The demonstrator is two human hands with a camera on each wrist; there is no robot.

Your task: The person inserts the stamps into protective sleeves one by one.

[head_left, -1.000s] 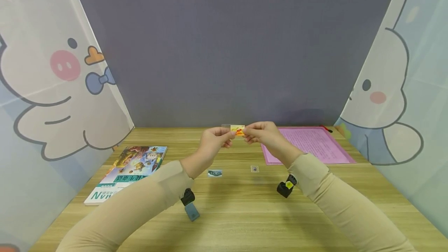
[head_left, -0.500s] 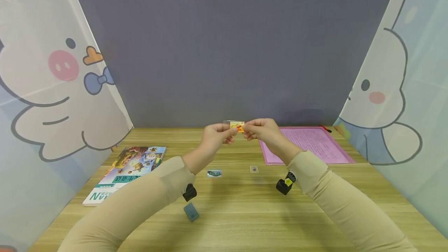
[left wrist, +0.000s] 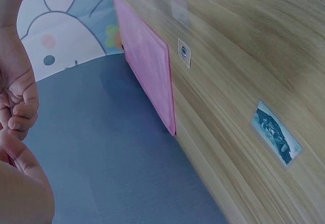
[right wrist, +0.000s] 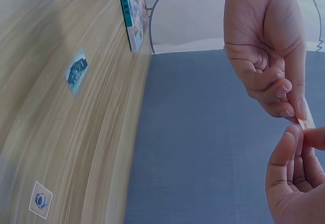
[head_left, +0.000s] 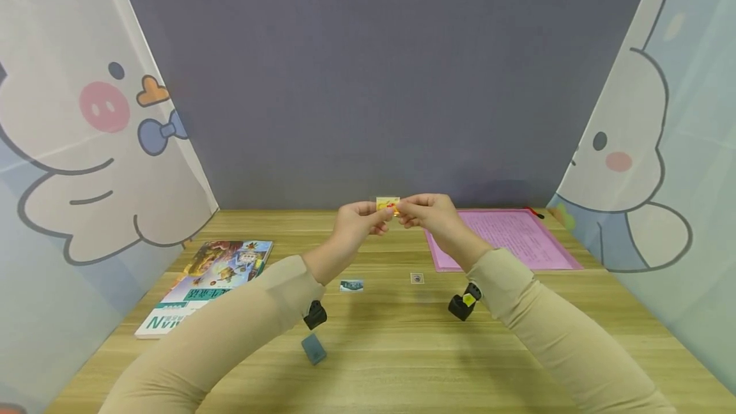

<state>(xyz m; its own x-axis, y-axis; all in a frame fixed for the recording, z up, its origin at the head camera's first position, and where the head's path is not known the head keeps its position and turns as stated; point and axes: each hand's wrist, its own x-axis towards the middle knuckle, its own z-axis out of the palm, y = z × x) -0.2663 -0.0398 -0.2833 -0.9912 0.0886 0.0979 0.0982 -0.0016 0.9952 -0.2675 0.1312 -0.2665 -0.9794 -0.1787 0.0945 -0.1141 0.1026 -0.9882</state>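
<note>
In the head view, a small yellow and red stamp [head_left: 387,201] is held up above the far part of the table, between both hands. My left hand [head_left: 358,223] pinches it from the left, thumb in front. The right hand [head_left: 430,212] pinches its right edge with thumb and forefinger. Seen from the right wrist, the left hand [right wrist: 269,46] and right hand [right wrist: 299,178] meet fingertip to fingertip around a sliver of the stamp [right wrist: 305,124]. A blue-green stamp [head_left: 352,285] and a smaller pale stamp [head_left: 417,278] lie flat on the table below.
A colourful book [head_left: 213,280] lies at the left. Toward the back right is a pink document folder [head_left: 512,238]. A small blue-grey block [head_left: 314,349] lies nearer the front. One clear square [left wrist: 179,10] rests by the pale stamp. A grey panel [head_left: 379,82] closes the back.
Both hands have risen slightly, bringing the yellow and red stamp up and a little left. The clear film that stuck out left of it shows less now. The things on the table stay put.
</note>
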